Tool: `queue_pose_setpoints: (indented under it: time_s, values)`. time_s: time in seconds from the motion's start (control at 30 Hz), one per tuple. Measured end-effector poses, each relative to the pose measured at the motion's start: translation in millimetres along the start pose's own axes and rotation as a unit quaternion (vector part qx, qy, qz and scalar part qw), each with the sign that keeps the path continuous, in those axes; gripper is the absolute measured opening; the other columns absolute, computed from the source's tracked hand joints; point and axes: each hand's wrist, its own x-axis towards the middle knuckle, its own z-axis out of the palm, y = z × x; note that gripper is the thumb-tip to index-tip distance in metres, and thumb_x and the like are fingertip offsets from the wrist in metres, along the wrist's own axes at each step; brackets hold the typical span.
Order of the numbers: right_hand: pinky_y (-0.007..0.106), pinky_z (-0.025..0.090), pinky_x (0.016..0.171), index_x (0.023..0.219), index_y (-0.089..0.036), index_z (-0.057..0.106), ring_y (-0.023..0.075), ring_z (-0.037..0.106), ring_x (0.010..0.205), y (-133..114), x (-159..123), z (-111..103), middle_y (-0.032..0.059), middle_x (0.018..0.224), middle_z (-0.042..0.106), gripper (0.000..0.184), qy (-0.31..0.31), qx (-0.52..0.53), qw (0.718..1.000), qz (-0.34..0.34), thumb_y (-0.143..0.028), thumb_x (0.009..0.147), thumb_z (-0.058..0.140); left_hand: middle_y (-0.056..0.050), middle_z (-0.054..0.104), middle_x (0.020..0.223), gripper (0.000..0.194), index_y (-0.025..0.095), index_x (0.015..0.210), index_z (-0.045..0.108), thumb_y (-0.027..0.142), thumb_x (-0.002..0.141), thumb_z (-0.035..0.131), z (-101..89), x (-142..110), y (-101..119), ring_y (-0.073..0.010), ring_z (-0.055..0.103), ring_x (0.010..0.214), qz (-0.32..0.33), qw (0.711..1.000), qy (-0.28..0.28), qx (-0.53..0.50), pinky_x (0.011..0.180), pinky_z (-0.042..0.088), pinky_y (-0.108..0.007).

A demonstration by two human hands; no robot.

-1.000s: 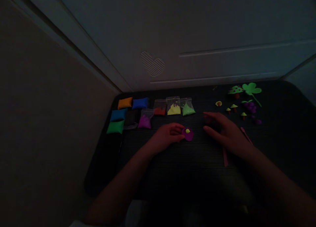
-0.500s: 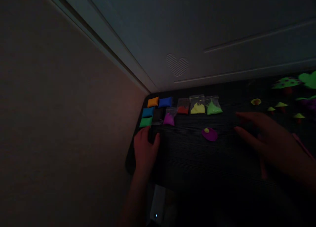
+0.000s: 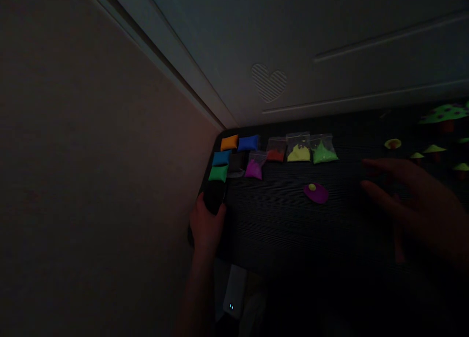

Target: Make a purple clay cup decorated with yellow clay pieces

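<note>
Two thumbs (image 3: 383,198) stand apart from their fingers (image 3: 394,167): left hand (image 3: 206,224) around a black object (image 3: 214,196) beside a green packet (image 3: 218,173), grip unclear; right hand (image 3: 414,200) near a purple disc (image 3: 320,194) bearing a yellow ball (image 3: 311,187).

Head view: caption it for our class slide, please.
Left hand at a dark object, right hand open, a purple disc with a yellow ball between them.

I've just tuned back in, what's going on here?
The person's left hand is at a dark object on the left end of the table; too dim to tell if it's gripped. The right hand shows a pink stick below it, perhaps held. Between the hands lies a purple disc bearing a yellow ball; coloured packets lie farther back.
</note>
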Motion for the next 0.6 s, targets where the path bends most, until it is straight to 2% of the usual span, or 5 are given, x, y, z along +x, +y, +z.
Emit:
queue_pose_setpoints:
  time_s: [0.17, 0.37, 0.47, 0.6]
  values:
    - [0.039, 0.046, 0.082, 0.116, -0.024, 0.052, 0.0245, 0.058, 0.098, 0.5, -0.9, -0.2, 0.0074, 0.111, 0.058, 0.044, -0.007, -0.013, 1.0, 0.004, -0.048, 0.08, 0.047, -0.021, 0.053, 0.119, 0.066, 0.008, 0.127, 0.038, 0.041, 0.073, 0.055, 1.3, -0.1, 4.6, -0.0355, 0.049, 0.112, -0.007, 0.999, 0.008, 0.032, 0.094, 0.037, -0.05]
    - [0.04, 0.046, 0.082, 0.117, -0.024, 0.052, 0.0255, 0.057, 0.1, 2.6, -1.9, -1.8, 0.008, 0.111, 0.059, 0.045, -0.004, -0.015, 1.0, 0.002, -0.049, 0.08, 0.047, -0.014, 0.052, 0.12, 0.064, 0.014, 0.127, 0.037, 0.04, 0.073, 0.057, -7.6, -6.3, -3.9, -0.0297, 0.05, 0.112, 0.01, 1.0, 0.011, 0.01, 0.096, 0.038, -0.044]
    - [0.041, 0.046, 0.079, 0.118, -0.026, 0.051, 0.0257, 0.057, 0.098, 4.7, -2.4, -1.6, 0.0081, 0.111, 0.059, 0.046, 0.001, -0.019, 1.0, 0.005, -0.051, 0.08, 0.046, -0.012, 0.054, 0.113, 0.052, 0.016, 0.123, 0.041, 0.035, 0.076, 0.052, -18.7, -18.8, -17.3, -0.0287, 0.05, 0.109, 0.018, 0.998, 0.052, 0.013, 0.093, 0.04, -0.044]
    - [0.04, 0.047, 0.077, 0.118, -0.028, 0.051, 0.0256, 0.057, 0.097, 7.0, -3.1, -0.8, 0.0071, 0.112, 0.059, 0.047, -0.002, -0.042, 0.999, 0.004, -0.053, 0.079, 0.046, -0.008, 0.058, 0.104, 0.03, 0.018, 0.107, 0.048, 0.025, 0.078, 0.047, -26.8, -33.8, -34.8, -0.0266, 0.051, 0.104, 0.029, 0.998, 0.054, 0.0, 0.092, 0.039, -0.043]
